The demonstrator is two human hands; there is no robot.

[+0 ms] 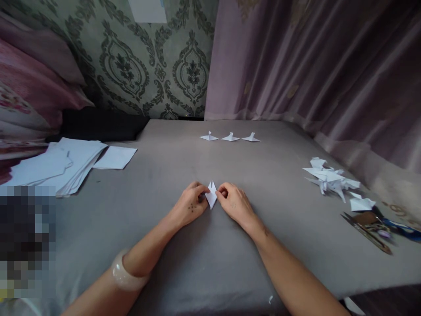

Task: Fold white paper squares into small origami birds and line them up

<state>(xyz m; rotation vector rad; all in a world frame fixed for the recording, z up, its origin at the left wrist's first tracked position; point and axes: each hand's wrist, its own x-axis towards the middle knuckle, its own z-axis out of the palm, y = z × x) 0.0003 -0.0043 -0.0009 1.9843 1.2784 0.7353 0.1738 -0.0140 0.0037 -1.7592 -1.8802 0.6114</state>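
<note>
A small white folded paper [212,195], diamond-shaped with two narrow points at its far end, is between my hands over the grey cloth. My left hand [191,202] pinches its left corner with thumb and forefinger. On the opposite side, my right hand [234,201] has thumb and forefinger closed on the right corner. The other fingers of both hands are curled. Farther back, three finished-looking paper birds [230,137] stand in a row with wings spread.
A stack of white paper sheets [62,164] lies at left beside a smaller square sheet [115,157]. Black fabric [101,124] lies behind them. Along the right edge are a pile of paper birds [329,177] and scissors [370,235] among small items. Curtains [263,66] hang beyond the table.
</note>
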